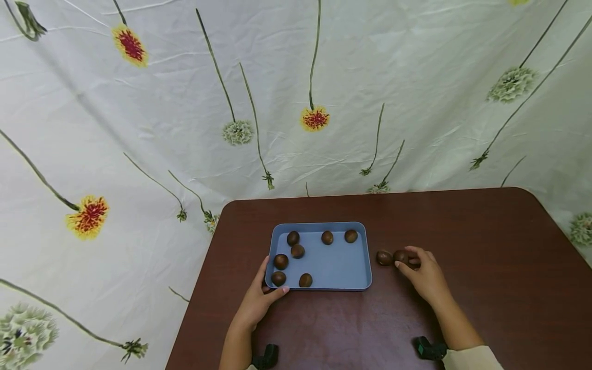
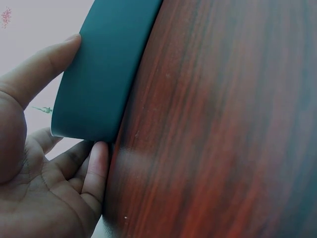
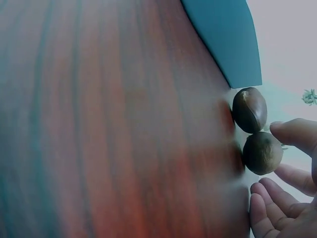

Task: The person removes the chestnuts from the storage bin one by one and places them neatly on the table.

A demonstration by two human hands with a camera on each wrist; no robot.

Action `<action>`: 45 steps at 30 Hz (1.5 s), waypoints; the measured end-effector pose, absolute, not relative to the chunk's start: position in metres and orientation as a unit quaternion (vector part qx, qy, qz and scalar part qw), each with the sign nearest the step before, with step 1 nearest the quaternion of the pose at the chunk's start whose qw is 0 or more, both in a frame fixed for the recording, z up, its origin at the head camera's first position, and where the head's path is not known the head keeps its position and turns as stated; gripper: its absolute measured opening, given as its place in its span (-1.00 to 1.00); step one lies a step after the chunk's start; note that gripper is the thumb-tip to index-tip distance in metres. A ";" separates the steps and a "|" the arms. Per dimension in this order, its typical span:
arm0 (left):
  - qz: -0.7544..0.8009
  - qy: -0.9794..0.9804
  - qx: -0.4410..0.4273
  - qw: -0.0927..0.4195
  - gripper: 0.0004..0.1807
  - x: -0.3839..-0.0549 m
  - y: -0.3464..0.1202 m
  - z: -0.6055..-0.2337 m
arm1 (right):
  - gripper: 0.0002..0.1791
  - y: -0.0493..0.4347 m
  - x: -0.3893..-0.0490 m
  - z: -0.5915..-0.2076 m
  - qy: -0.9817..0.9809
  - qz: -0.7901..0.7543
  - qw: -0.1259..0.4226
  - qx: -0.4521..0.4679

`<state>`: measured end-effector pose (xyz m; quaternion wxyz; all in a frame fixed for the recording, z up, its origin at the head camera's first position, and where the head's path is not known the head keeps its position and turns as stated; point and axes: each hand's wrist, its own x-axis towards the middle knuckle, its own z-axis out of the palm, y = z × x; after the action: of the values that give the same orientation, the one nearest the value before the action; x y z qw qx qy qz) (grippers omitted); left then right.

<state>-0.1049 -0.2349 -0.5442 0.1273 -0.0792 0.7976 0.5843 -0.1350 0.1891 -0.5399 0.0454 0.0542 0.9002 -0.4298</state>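
The shallow blue tray (image 1: 330, 267) lies on the table with several brown round nuts (image 1: 297, 251) in it, most of them toward its left side. At its near left corner my left hand (image 1: 256, 303) grips the tray, thumb on the near rim and fingers around the left side. Right of the tray, my right hand (image 1: 429, 280) pinches a brown round nut (image 3: 263, 153) between thumb and forefinger. Another nut (image 3: 249, 110), with a lengthwise ridge, sits right beside it, between it and the tray. The other right fingers are bent close over the table.
The dark red-brown wooden table (image 1: 499, 267) extends to the right of the tray. Beyond its far edge hangs a white flower-print cloth (image 1: 287, 31). A dark wrist device (image 1: 429, 349) is on the right wrist, another (image 1: 266, 357) on the left.
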 end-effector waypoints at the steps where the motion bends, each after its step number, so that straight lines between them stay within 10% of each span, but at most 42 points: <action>1: 0.585 0.797 -0.079 0.127 0.13 -0.105 -0.235 -0.544 | -0.30 0.189 -0.135 -0.540 0.899 -0.432 0.041 0.055; 16: 0.585 0.797 -0.082 0.127 0.14 -0.105 -0.235 -0.545 | -0.40 0.187 -0.131 -0.530 0.886 -0.456 -0.050 0.064; 45: 0.566 0.811 -0.080 0.126 0.14 -0.104 -0.235 -0.543 | -0.56 0.125 -0.159 -0.519 0.874 -0.481 -0.057 -0.050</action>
<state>-0.1044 -0.2353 -0.5434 0.1258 -0.0797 0.8107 0.5661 -0.1595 0.1247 -0.5191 -0.0573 -0.0500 0.8737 -0.4805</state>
